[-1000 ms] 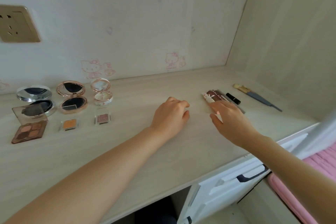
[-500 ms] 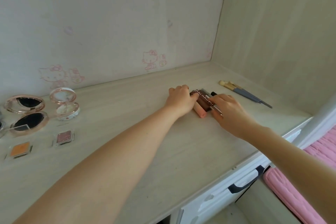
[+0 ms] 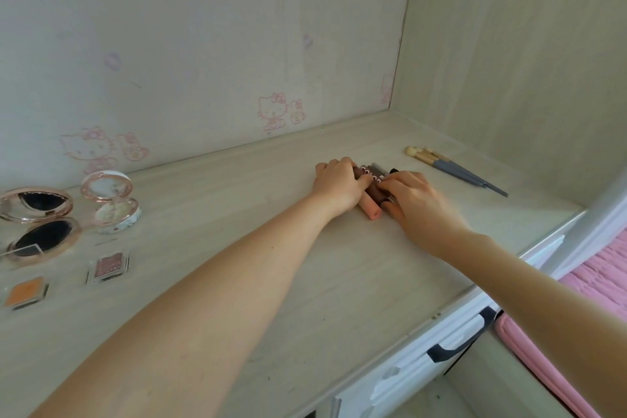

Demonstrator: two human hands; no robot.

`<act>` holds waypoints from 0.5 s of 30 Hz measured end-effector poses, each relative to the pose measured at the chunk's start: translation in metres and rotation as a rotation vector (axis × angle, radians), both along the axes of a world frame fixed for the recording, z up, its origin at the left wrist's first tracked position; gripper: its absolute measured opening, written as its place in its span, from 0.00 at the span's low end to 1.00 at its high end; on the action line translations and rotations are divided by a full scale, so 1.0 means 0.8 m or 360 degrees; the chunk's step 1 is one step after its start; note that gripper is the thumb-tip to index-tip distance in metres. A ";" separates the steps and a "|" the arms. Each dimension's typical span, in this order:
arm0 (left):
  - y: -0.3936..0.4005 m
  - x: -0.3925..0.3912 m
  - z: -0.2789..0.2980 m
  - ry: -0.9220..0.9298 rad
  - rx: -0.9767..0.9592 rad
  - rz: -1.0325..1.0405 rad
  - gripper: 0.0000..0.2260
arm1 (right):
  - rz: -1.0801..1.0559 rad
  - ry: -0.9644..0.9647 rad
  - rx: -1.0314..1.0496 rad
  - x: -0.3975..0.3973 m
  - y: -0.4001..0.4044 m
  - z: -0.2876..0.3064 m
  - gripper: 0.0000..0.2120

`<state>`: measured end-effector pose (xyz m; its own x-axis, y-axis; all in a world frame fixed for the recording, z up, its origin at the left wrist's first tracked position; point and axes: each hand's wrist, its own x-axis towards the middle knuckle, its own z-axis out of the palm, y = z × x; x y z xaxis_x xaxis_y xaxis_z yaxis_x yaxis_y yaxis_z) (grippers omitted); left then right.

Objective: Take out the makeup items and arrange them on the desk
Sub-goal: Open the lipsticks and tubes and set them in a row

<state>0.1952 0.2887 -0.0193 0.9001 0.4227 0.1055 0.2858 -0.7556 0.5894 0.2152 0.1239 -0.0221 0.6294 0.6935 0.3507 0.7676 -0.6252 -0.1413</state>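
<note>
Hands meet near the pale wooden bench's (image 3: 271, 282) back right corner. Left hand (image 3: 339, 188) and right hand (image 3: 419, 205), fingers curled, press together a row of brown, pink and grey lipstick tubes (image 3: 371, 195).

Worktop (image 3: 305, 282): pale wood-grain laminate, matt, smooth as far as I can see. Back wall (image 3: 203, 44): same pale grain, matt, with faded pink cartoon prints. Round compacts (image 3: 37, 224): glossy rose-gold metallic rims, mirror lids. Small eyeshadow pans (image 3: 108, 266): clear glossy plastic cases, shimmery powder fill. Tubes (image 3: 371, 195) at the hands: I read smooth plastic, one matt peach, one glossy brown. Brushes (image 3: 454, 170): matt grey-blue handles, pale bristles. Drawer front (image 3: 407, 373): glossy white. Bed (image 3: 604, 278): pink ribbed cloth.
</note>
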 end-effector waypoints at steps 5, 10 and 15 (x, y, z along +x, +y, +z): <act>-0.008 -0.005 0.013 -0.0220 -0.0170 -0.0016 0.18 | -0.0006 -0.0027 0.0108 0.000 -0.002 0.007 0.14; -0.015 -0.025 0.027 -0.0590 -0.0308 -0.0092 0.15 | -0.0075 0.0201 0.0354 -0.007 -0.001 0.020 0.13; -0.021 -0.056 0.038 -0.0757 -0.0563 -0.0063 0.13 | -0.0073 0.0438 0.0755 -0.037 0.004 0.028 0.12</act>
